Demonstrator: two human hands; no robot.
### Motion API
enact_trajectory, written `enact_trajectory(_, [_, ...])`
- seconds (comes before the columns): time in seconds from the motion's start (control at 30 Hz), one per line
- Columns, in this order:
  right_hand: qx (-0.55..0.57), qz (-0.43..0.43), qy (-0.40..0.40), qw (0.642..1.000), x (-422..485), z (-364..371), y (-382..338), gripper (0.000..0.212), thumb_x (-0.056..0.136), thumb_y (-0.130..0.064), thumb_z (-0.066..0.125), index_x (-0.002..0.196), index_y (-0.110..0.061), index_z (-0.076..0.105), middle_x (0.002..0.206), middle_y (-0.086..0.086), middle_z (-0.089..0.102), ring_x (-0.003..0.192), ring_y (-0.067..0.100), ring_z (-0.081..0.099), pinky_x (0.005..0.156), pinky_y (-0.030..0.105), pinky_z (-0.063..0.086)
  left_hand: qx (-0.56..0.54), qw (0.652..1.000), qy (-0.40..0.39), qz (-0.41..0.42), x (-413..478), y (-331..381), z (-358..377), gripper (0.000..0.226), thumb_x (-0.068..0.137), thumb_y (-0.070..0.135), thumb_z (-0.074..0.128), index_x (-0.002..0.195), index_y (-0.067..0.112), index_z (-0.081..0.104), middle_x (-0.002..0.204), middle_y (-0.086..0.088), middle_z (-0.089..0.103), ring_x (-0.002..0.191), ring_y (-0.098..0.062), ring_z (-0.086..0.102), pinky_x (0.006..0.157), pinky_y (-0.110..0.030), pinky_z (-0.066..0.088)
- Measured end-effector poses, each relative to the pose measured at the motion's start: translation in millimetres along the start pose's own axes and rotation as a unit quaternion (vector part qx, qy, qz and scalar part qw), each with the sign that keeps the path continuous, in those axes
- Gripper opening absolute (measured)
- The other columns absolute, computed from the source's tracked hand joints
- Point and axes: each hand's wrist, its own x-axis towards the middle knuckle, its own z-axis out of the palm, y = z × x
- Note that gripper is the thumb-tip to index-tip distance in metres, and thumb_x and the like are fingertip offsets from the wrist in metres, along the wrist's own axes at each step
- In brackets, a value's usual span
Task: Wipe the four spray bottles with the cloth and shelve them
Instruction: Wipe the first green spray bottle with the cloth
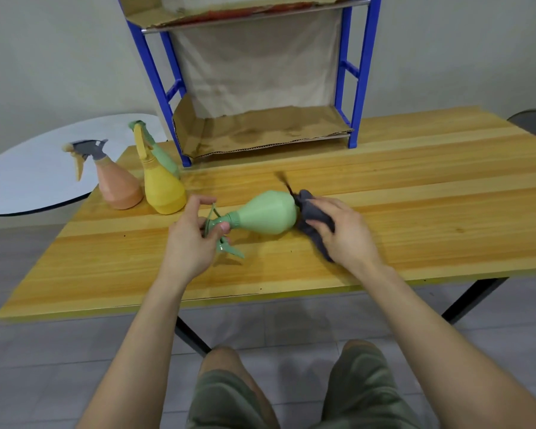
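A green spray bottle [266, 213] is held sideways over the bench [415, 212], its neck gripped by the left hand's [192, 239] curled fingers. A blurred grey cloth [314, 218] is clutched against its base by the right hand [344, 233]. Bare bench is left rightward. At the left edge, an orange bottle [118, 187] and a yellow bottle [163, 190] are stood, another green bottle [163, 154] half hidden behind. The shelf rack [356, 88] is cut off above.
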Motion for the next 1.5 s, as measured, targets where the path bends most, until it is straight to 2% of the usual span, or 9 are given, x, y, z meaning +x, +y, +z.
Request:
enact_trajectory(0.13, [0.010, -0.043, 0.086, 0.995, 9.3, -4.0, -35.2, 0.041, 0.106, -0.031, 0.064, 0.147, -0.023, 0.065, 0.143, -0.002, 0.065, 0.131, 0.018, 0.061, 0.113, 0.035, 0.049, -0.021, 0.999, 0.007, -0.045, 7.2, 4.2, -2.4, 0.038, 0.104, 0.028, 0.074, 0.136, 0.032, 0.055, 0.083, 0.006, 0.084, 0.083, -0.021, 0.079, 0.078, -0.045, 0.061])
enact_trajectory(0.33, [-0.128, -0.169, -0.087, 0.973, 13.7, 35.7, -43.0, 0.072, 0.099, -0.046, 0.071, 0.164, -0.035, 0.042, 0.176, 0.003, 0.028, 0.166, 0.026, 0.015, 0.131, 0.055, 0.025, -0.063, 0.995, -0.020, -0.075, 5.5, 7.4, 2.4, 0.038, 0.105, 0.027, 0.073, 0.138, 0.029, 0.054, 0.082, 0.000, 0.084, 0.070, -0.018, 0.072, 0.064, -0.033, 0.049])
enact_trajectory(0.6, [0.009, 0.106, 0.043, 0.993, 9.1, -15.7, -3.8, 0.048, 0.104, -0.024, 0.069, 0.151, -0.029, 0.059, 0.138, -0.001, 0.069, 0.123, 0.019, 0.066, 0.107, 0.035, 0.053, 0.004, 1.000, 0.030, 0.003, 11.2, 0.9, -11.8, 0.041, 0.102, 0.021, 0.075, 0.135, 0.035, 0.056, 0.081, 0.004, 0.082, 0.080, -0.011, 0.080, 0.078, -0.039, 0.063])
enact_trajectory(0.7, [0.045, 0.062, 0.099, 0.992, 26.8, -26.3, -29.9, 0.044, 0.105, -0.035, 0.066, 0.148, -0.028, 0.056, 0.134, -0.005, 0.071, 0.123, 0.017, 0.067, 0.104, 0.039, 0.054, 0.043, 0.997, 0.018, 0.068, 5.6, 6.0, -9.3, 0.043, 0.102, 0.018, 0.074, 0.135, 0.038, 0.055, 0.081, 0.004, 0.079, 0.075, -0.004, 0.074, 0.070, -0.028, 0.056])
enact_trajectory(0.93, [-0.069, -0.099, -0.155, 0.980, 46.8, 13.6, -51.4, 0.042, 0.108, -0.058, 0.050, 0.132, -0.027, 0.062, 0.131, -0.009, 0.063, 0.120, 0.017, 0.058, 0.102, 0.041, 0.049, 0.113, 0.974, 0.014, 0.198, -5.7, 1.5, -1.6, 0.033, 0.099, 0.022, 0.079, 0.126, 0.022, 0.060, 0.101, 0.006, 0.079, 0.088, -0.021, 0.075, 0.077, -0.039, 0.058])
enact_trajectory(1.17, [0.011, -0.025, -0.081, 0.996, 28.5, -2.5, -30.0, 0.031, 0.106, -0.039, 0.065, 0.133, -0.024, 0.067, 0.119, -0.012, 0.064, 0.105, 0.011, 0.059, 0.089, 0.028, 0.045, 0.374, 0.843, 0.199, 0.332, -8.0, 5.4, -2.2, 0.028, 0.100, 0.040, 0.077, 0.121, 0.021, 0.074, 0.084, -0.002, 0.065, 0.075, -0.028, 0.059, 0.061, -0.041, 0.043])
enact_trajectory(1.27, [0.000, 0.018, -0.050, 0.999, 16.0, -14.6, -16.0, 0.023, 0.105, -0.039, 0.066, 0.124, -0.025, 0.067, 0.108, -0.006, 0.072, 0.098, 0.018, 0.066, 0.082, 0.037, 0.054, 0.318, 0.908, 0.145, 0.231, -13.2, 11.5, 1.3, 0.029, 0.103, 0.047, 0.068, 0.125, 0.028, 0.067, 0.079, 0.008, 0.074, 0.063, -0.018, 0.067, 0.052, -0.032, 0.049])
enact_trajectory(1.37, [-0.016, 0.108, -0.049, 0.993, 2.9, -24.7, -5.8, 0.038, 0.105, -0.046, 0.063, 0.137, -0.028, 0.055, 0.111, -0.004, 0.072, 0.098, 0.016, 0.061, 0.078, 0.035, 0.050, 0.075, 0.992, 0.067, 0.075, -12.8, 18.1, 5.2, 0.027, 0.105, 0.061, 0.056, 0.113, 0.037, 0.064, 0.090, 0.010, 0.079, 0.086, -0.007, 0.076, 0.074, -0.035, 0.063])
enact_trajectory(1.5, [0.068, 0.105, 0.073, 0.990, 7.3, -38.9, -24.9, 0.027, 0.109, -0.044, 0.057, 0.130, -0.027, 0.057, 0.104, -0.007, 0.073, 0.090, 0.008, 0.067, 0.067, 0.011, 0.045, -0.036, 0.994, 0.097, 0.032, -8.4, 21.5, 10.5, 0.011, 0.108, 0.033, 0.065, 0.098, 0.032, 0.061, 0.083, 0.003, 0.080, 0.078, -0.014, 0.079, 0.075, -0.050, 0.067])
